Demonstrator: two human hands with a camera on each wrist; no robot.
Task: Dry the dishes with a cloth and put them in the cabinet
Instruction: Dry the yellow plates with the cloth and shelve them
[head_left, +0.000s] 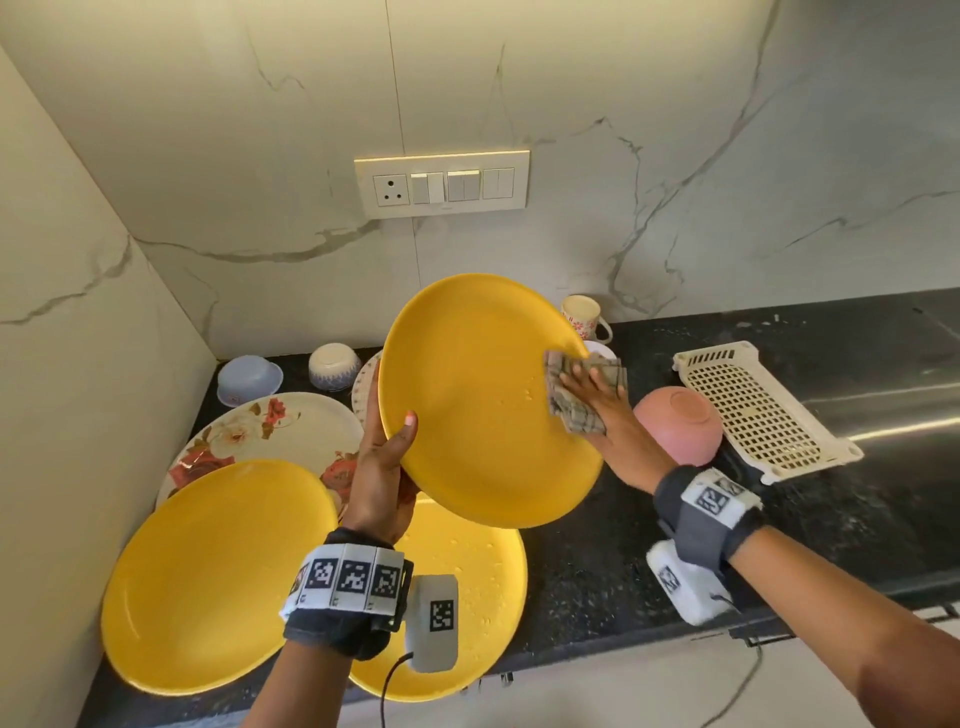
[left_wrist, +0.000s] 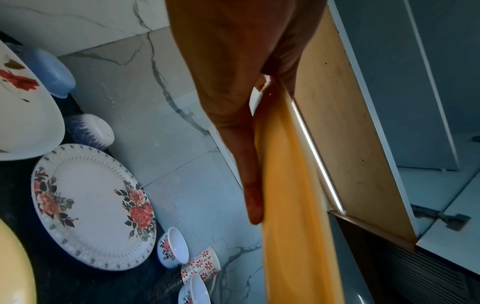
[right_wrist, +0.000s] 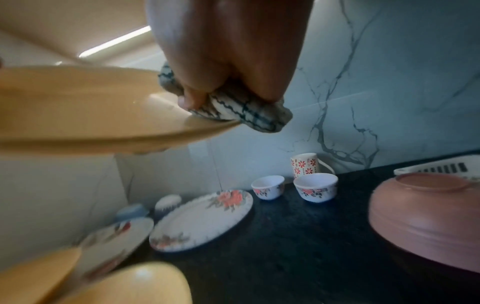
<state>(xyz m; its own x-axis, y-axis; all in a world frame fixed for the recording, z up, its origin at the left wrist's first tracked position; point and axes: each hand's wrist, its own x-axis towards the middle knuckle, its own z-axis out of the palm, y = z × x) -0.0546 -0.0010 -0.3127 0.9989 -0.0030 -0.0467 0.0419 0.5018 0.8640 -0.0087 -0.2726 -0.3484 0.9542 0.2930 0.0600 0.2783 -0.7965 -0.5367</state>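
Observation:
A yellow plate (head_left: 478, 395) is held tilted above the counter. My left hand (head_left: 384, 467) grips its lower left rim, thumb on the front face, fingers behind; the left wrist view shows the yellow plate (left_wrist: 285, 205) edge-on. My right hand (head_left: 597, 410) presses a checked cloth (head_left: 576, 400) against the plate's right rim, with water drops left of the cloth. In the right wrist view the checked cloth (right_wrist: 241, 111) is bunched under my fingers (right_wrist: 197, 96) on the plate (right_wrist: 91, 107).
Two more yellow plates (head_left: 218, 571) (head_left: 478, 597) lie on the black counter (head_left: 597, 571) near its front edge. Floral plates (head_left: 260, 431), bowls (head_left: 249, 379), a flowered mug (head_left: 584, 317), an upturned pink bowl (head_left: 680, 426) and a white perforated tray (head_left: 753, 410) stand behind and right.

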